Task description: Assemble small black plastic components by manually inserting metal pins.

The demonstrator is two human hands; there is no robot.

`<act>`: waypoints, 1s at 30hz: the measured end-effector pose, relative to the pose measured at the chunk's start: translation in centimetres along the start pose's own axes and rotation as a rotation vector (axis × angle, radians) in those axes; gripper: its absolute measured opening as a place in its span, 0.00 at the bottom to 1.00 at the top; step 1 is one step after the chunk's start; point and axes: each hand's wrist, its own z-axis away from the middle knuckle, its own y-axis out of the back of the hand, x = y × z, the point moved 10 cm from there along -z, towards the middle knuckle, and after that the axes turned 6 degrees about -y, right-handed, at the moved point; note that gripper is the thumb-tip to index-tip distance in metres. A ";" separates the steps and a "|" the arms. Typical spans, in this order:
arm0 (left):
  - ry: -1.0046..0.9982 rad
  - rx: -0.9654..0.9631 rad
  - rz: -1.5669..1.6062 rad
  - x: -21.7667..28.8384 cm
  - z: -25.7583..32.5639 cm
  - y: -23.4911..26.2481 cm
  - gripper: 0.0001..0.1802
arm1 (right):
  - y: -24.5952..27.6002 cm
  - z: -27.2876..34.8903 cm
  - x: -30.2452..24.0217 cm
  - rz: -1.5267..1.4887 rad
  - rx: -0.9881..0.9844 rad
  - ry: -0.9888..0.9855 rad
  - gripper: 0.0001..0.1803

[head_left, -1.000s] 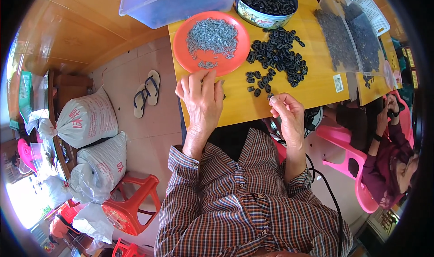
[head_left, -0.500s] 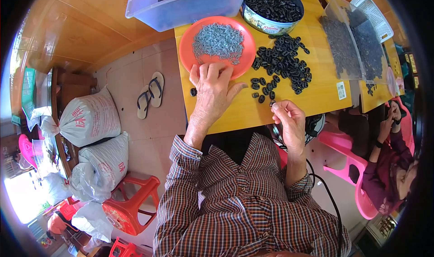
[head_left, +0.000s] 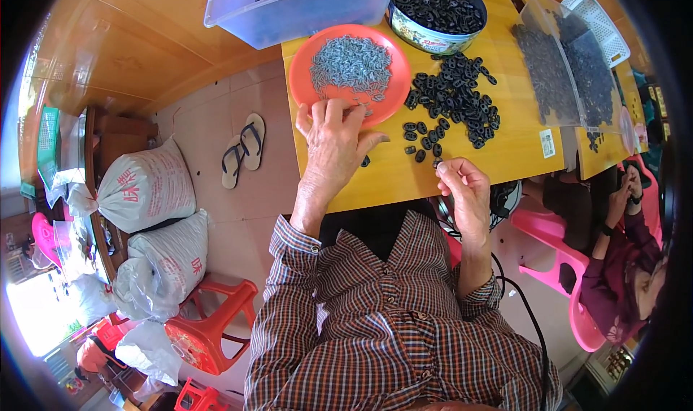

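Observation:
My left hand (head_left: 334,142) rests over the near rim of an orange-red plate (head_left: 299,86). Its fingers are bent and apart, the tips down in the plate, and the thumb stretches out to the right. On the plate lies a heap of small grey slender pieces (head_left: 350,63). A small black piece (head_left: 365,161) lies on the table just below the left thumb. My right hand (head_left: 468,193), near the table's front edge, pinches a small black oval piece (head_left: 437,163) between thumb and index finger. Several matching black oval pieces (head_left: 462,97) with holes are spread beyond it.
A round tin (head_left: 437,41) and a clear plastic bin (head_left: 303,17), both with black pieces, stand at the back of the yellow table (head_left: 390,183). More clear bins (head_left: 570,71) are at the right. A person (head_left: 621,266) sits at the right; a red stool (head_left: 209,331) and sacks stand left.
My left hand has shifted slightly left along the plate's rim. A black piece now shows below its thumb, and the one left of the hand is out of sight. My right hand keeps its pinch.

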 end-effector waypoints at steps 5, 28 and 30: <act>0.013 0.090 0.047 -0.5 -0.1 1.2 0.30 | 0.3 0.0 -0.2 0.003 0.021 0.009 0.09; 0.025 0.059 0.057 -1.2 0.3 0.6 0.24 | 0.1 -0.1 0.1 0.028 0.019 0.024 0.09; 0.042 0.065 0.083 -1.4 0.3 0.7 0.24 | 0.1 -0.1 0.1 0.037 0.018 0.028 0.09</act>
